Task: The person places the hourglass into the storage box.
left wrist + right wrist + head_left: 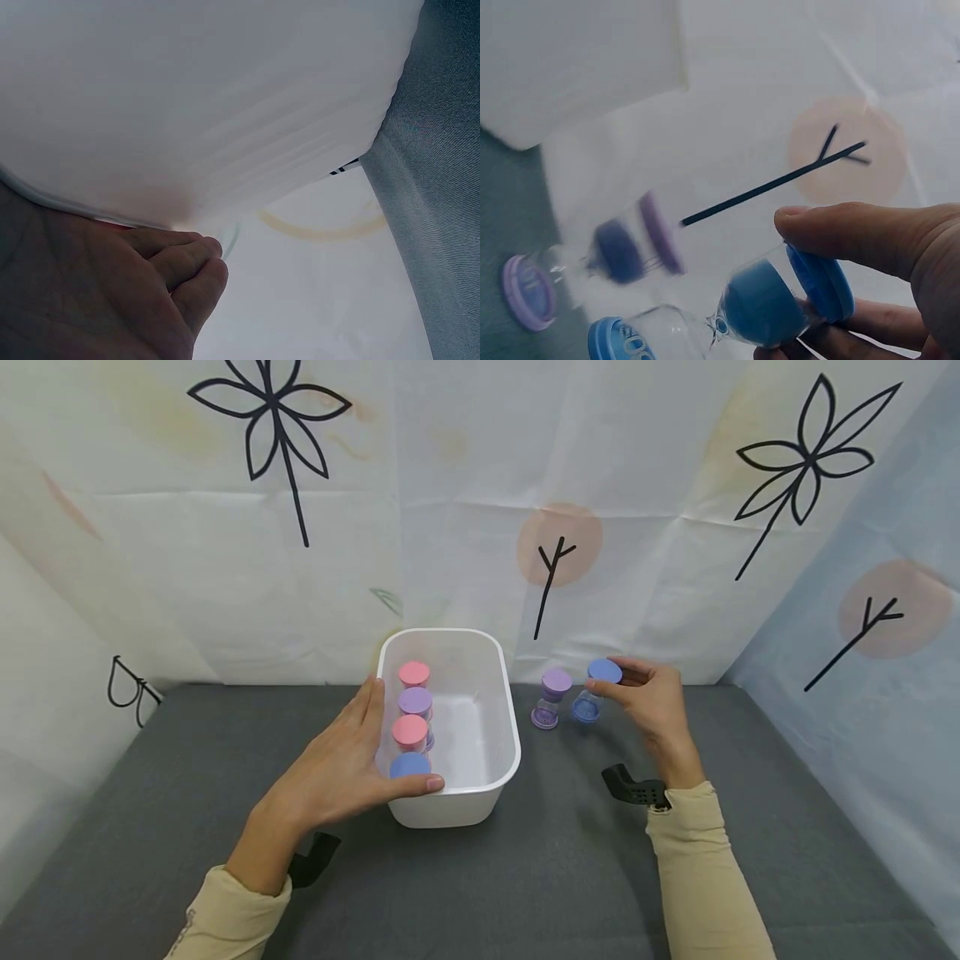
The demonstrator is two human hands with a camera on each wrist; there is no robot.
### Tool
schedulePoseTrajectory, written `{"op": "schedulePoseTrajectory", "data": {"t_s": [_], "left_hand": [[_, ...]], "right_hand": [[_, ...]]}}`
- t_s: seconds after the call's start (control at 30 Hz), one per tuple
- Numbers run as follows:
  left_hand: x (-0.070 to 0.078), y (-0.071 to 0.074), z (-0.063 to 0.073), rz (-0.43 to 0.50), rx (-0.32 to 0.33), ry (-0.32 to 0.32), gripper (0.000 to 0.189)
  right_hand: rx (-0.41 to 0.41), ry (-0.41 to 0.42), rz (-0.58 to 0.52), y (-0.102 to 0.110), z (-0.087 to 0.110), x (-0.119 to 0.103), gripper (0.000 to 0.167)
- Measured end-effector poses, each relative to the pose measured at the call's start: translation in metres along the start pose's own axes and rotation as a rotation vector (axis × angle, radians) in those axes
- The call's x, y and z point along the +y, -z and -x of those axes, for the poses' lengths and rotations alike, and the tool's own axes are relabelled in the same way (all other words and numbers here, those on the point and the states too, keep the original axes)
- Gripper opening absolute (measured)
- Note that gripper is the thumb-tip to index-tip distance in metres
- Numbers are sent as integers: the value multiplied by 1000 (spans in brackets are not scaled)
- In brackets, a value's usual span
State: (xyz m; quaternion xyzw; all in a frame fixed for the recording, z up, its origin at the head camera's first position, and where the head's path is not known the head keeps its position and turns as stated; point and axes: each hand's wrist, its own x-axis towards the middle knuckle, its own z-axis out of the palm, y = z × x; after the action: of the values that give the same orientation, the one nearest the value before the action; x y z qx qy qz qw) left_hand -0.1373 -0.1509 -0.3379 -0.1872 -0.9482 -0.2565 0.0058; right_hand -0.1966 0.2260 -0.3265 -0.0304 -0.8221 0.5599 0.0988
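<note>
My right hand [651, 706] pinches a blue sand timer [761, 304] near its upper cap, thumb on one side and fingers on the other. The timer stands roughly upright at the back of the table. Just left of it is a purple sand timer [553, 693], apart from my hand. My left hand [337, 760] lies along the left side of a white plastic bin [489, 727], fingers extended and thumb across the front rim. Inside, along the left wall, several sand timers with pink [410, 732], purple [416, 701] and blue caps [409, 765] stand in a row.
A dark grey cloth [480, 893] covers the table. Behind it hangs a pale fabric backdrop [465, 568] with printed leaves and circles, close to the bin and timers. A dark wrist mount [633, 787] sits at the right wrist.
</note>
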Motion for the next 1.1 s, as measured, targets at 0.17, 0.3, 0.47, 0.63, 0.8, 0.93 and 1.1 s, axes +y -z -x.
{"op": "schedulePoseTrajectory", "data": {"t_s": [0.17,0.3,0.47,0.63,0.8,0.93,1.1], "left_hand": [[0,0,0,2,6,-5,139],[0,0,0,3,5,-4,138],[0,0,0,5,4,-3,138],[0,0,0,5,6,-3,138],[0,0,1,5,-7,7,137],[0,0,1,2,-15,14,137],[-1,0,0,0,-19,18,138]], "right_hand": [[55,84,-45,5,15,-26,57],[69,167,-162,8,25,-41,55],[45,268,-307,6,38,-56,51],[5,362,-407,-5,50,-71,49],[-51,439,-433,-22,62,-81,52],[-105,470,-433,-34,68,-84,54],[-195,470,-403,-45,72,-81,55]]}}
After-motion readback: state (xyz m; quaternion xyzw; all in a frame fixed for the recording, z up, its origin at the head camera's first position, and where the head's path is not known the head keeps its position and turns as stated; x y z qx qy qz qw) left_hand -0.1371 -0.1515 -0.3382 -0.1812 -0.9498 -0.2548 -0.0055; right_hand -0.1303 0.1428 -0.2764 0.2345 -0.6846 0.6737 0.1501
